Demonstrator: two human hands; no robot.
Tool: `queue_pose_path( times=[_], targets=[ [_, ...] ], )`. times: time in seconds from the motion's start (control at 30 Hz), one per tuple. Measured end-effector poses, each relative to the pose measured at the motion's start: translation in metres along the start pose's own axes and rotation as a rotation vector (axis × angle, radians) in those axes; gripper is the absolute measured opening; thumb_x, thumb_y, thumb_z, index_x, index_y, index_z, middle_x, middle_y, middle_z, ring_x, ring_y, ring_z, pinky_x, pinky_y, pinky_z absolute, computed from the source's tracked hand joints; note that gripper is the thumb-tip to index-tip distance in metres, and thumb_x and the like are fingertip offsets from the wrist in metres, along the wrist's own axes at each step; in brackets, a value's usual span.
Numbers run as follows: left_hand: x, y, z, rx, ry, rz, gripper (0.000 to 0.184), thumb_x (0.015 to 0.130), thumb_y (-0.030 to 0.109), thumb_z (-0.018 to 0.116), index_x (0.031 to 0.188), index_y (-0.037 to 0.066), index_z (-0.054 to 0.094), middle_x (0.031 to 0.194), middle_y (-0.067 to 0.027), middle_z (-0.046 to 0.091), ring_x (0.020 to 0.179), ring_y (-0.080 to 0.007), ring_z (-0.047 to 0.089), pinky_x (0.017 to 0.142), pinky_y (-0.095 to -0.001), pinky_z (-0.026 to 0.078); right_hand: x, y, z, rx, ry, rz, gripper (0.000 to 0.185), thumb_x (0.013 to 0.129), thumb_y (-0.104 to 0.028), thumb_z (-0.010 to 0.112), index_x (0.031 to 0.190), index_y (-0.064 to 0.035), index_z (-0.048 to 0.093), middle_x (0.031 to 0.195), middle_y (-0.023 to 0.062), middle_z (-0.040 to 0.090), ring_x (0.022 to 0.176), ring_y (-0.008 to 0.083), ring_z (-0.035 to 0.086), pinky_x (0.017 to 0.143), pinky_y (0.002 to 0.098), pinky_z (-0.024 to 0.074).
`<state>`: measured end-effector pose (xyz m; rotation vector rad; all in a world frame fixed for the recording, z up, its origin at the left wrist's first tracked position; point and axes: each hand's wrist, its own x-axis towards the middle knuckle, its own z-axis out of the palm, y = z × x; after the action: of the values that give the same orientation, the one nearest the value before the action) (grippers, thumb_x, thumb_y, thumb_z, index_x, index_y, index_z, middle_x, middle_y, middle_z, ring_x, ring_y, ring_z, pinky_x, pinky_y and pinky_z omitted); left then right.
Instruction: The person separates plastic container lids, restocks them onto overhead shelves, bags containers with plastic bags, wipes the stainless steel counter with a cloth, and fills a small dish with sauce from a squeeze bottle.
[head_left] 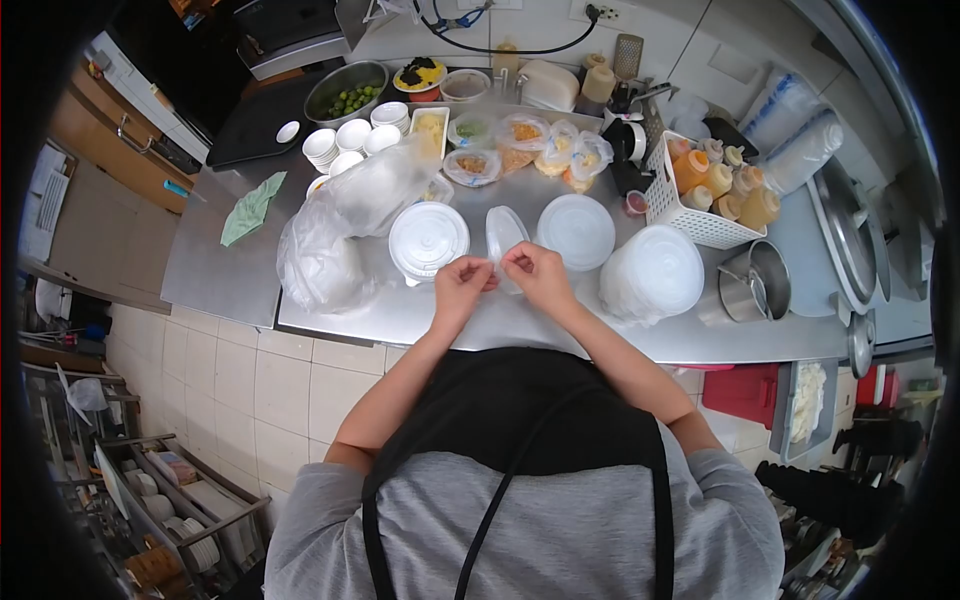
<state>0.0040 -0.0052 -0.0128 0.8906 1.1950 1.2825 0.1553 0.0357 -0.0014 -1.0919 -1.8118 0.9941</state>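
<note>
L hand (pixel 463 288) and R hand (pixel 540 278) meet near the mid. of the frame, at the low end of a clear round plastic lid (pixel 507 228). The lid is tipped up on its side, b/w the white lidded tub (pixel 428 238) and the flat round lids (pixel 576 230). It may be more than 1 lid; can't tell.

R hand's fingers and thumb are pinched tog. on the lid. L hand's tips are tog. too, right at the rim, but can't tell if the rim is b/w them.

To do this bit well: pinch only the thin rim, go slow, and don't squash it, b/c thin plastic prob. bends. Keep 1 hand still while the other picks. Keep wrists low and the lid over the table.

Room: the steel table (pixel 400 318) has a bare strip at lower mid., but its front edge is v. near the black apron (pixel 510 410), so don't pull back far. Sides are tight: tub just left, flat lids just right, then the wrapped lid stack (pixel 655 275). Small food bags (pixel 525 132) sit up top, so lift b4 going that way. More bare steel is at the left of the frame, near the green cloth (pixel 253 208), but the big plastic bag (pixel 318 262) is in the way.
</note>
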Motion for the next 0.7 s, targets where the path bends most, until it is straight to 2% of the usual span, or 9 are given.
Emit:
queue_pose_path(
  times=[0.1, 0.17, 0.23, 0.27, 0.33, 0.37, 0.43, 0.53, 0.7],
  targets=[
    [0.003, -0.002, -0.015, 0.016, 0.056, 0.009, 0.013, 0.085, 0.008, 0.056, 0.087, -0.005, 0.06, 0.075, -0.0099, 0.062, 0.065, -0.0155, 0.061, 0.064, -0.0266, 0.053, 0.005, -0.001, -0.013, -0.071, -0.005, 0.004, 0.006, 0.076, -0.002, 0.061, 0.081, -0.0002, 0.06, 0.072, 0.0045, 0.062, 0.065, 0.0073, 0.057, 0.061, 0.0215, 0.0459],
    [0.007, -0.002, -0.034, -0.033, 0.133, -0.047, 0.013, 0.083, 0.008, 0.058, 0.086, -0.005, 0.06, 0.075, -0.0101, 0.062, 0.065, -0.0156, 0.061, 0.064, -0.0266, 0.053, 0.016, 0.008, -0.035, 0.136, 0.038, 0.143, 0.004, 0.076, 0.0, 0.059, 0.08, -0.0007, 0.059, 0.072, 0.0034, 0.062, 0.066, 0.0065, 0.056, 0.061, 0.0215, 0.0456],
    [0.005, 0.005, -0.041, -0.056, 0.14, -0.076, 0.012, 0.083, 0.006, 0.058, 0.086, -0.005, 0.059, 0.074, -0.0096, 0.061, 0.064, -0.0149, 0.061, 0.063, -0.0259, 0.053, 0.024, -0.009, -0.064, 0.073, 0.159, 0.043, 0.006, 0.07, -0.004, 0.061, 0.076, -0.0026, 0.059, 0.069, 0.0116, 0.061, 0.063, 0.0208, 0.061, 0.059, 0.0269, 0.0472],
    [0.004, 0.008, -0.043, -0.06, 0.141, -0.084, 0.012, 0.083, 0.006, 0.058, 0.086, -0.005, 0.059, 0.074, -0.0096, 0.061, 0.065, -0.0149, 0.061, 0.063, -0.026, 0.053, 0.027, -0.022, -0.078, 0.072, 0.16, 0.046, 0.006, 0.07, -0.004, 0.061, 0.076, -0.0026, 0.059, 0.069, 0.0116, 0.061, 0.063, 0.0208, 0.061, 0.059, 0.0269, 0.0472],
    [0.004, 0.009, -0.043, -0.063, 0.139, -0.092, 0.012, 0.083, 0.006, 0.058, 0.087, -0.005, 0.059, 0.075, -0.0096, 0.062, 0.067, -0.015, 0.061, 0.064, -0.0261, 0.053, 0.032, -0.043, -0.097, -0.287, 0.247, -0.147, 0.006, 0.069, -0.001, 0.059, 0.074, -0.0031, 0.056, 0.069, 0.0101, 0.059, 0.066, 0.0225, 0.06, 0.061, 0.0292, 0.047],
    [0.004, 0.008, -0.042, -0.073, 0.135, -0.093, 0.012, 0.083, 0.007, 0.058, 0.087, -0.005, 0.06, 0.076, -0.0095, 0.062, 0.068, -0.0149, 0.061, 0.065, -0.0262, 0.053, 0.031, -0.039, -0.097, -0.289, 0.251, -0.146, 0.006, 0.069, -0.001, 0.059, 0.074, -0.0031, 0.056, 0.069, 0.0101, 0.059, 0.066, 0.0225, 0.06, 0.061, 0.0292, 0.047],
    [0.003, 0.006, -0.039, -0.085, 0.128, -0.093, 0.012, 0.083, 0.007, 0.058, 0.087, -0.005, 0.06, 0.076, -0.0093, 0.062, 0.069, -0.0149, 0.061, 0.066, -0.0263, 0.053, 0.028, -0.024, -0.094, -0.785, 0.226, -0.414, 0.009, 0.068, 0.0, 0.058, 0.074, -0.0028, 0.052, 0.072, 0.0099, 0.055, 0.07, 0.0262, 0.056, 0.064, 0.0342, 0.046],
    [0.001, 0.003, -0.036, -0.082, 0.109, -0.081, 0.013, 0.083, 0.007, 0.058, 0.087, -0.005, 0.059, 0.076, -0.0092, 0.062, 0.069, -0.0148, 0.061, 0.066, -0.0266, 0.053, 0.011, 0.006, -0.075, -0.921, 0.122, -0.406, 0.012, 0.068, 0.0, 0.058, 0.076, -0.0022, 0.049, 0.074, 0.0112, 0.051, 0.073, 0.0302, 0.052, 0.066, 0.0392, 0.0438],
    [0.001, 0.004, -0.036, -0.073, 0.106, -0.078, 0.013, 0.084, 0.008, 0.058, 0.087, -0.005, 0.059, 0.077, -0.0095, 0.062, 0.07, -0.0151, 0.061, 0.067, -0.0269, 0.053, 0.018, -0.002, -0.086, -0.633, 0.253, -0.316, 0.013, 0.068, 0.001, 0.058, 0.077, -0.0025, 0.049, 0.077, 0.0113, 0.052, 0.076, 0.0302, 0.051, 0.066, 0.0386, 0.0432]
  ],
)
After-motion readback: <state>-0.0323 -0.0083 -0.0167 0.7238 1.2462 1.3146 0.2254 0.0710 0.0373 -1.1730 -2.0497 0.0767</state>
